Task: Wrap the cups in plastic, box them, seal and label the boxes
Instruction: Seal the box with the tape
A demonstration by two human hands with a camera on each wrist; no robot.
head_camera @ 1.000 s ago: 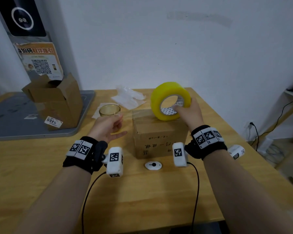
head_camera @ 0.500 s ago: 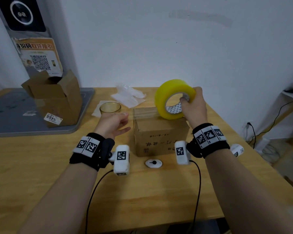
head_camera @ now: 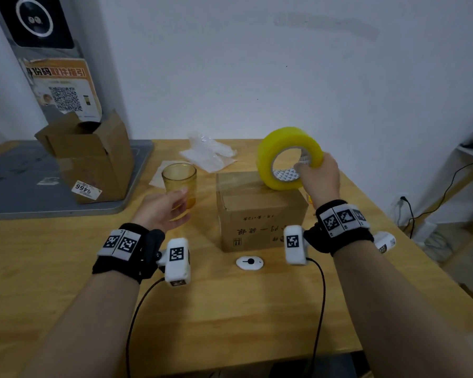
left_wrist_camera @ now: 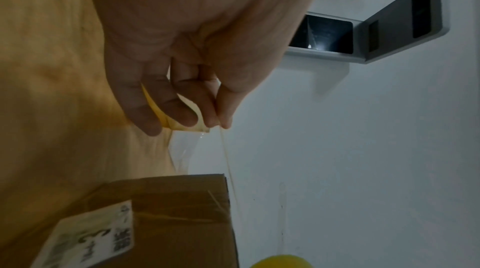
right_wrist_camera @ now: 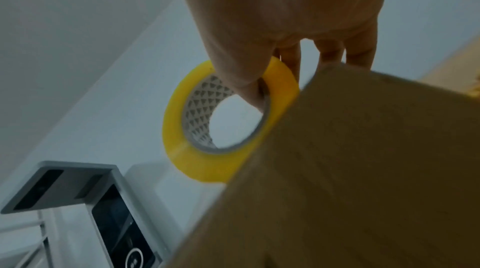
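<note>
A closed cardboard box [head_camera: 260, 214] stands mid-table. My right hand [head_camera: 320, 175] grips a yellow tape roll [head_camera: 281, 148] at the box's far right top edge, thumb inside the core. In the right wrist view the tape roll [right_wrist_camera: 182, 159] shows behind the box [right_wrist_camera: 363, 170]. My left hand [head_camera: 164, 208] hovers left of the box, in front of an amber glass cup [head_camera: 178, 178]. In the left wrist view my left hand [left_wrist_camera: 182, 98] pinches the tape end [left_wrist_camera: 182, 127], and a thin strip runs down past the box [left_wrist_camera: 168, 221].
An open cardboard box [head_camera: 93, 159] with a label stands on a grey mat [head_camera: 17, 186] at the left. Clear plastic bags [head_camera: 208, 152] lie behind the cup. A small white device [head_camera: 249, 262] sits in front of the closed box. The table's right edge is near my right arm.
My right hand has shifted the tape roll a little to the right over the box top. My left hand has stayed beside the box, and more of the cup shows behind it.
</note>
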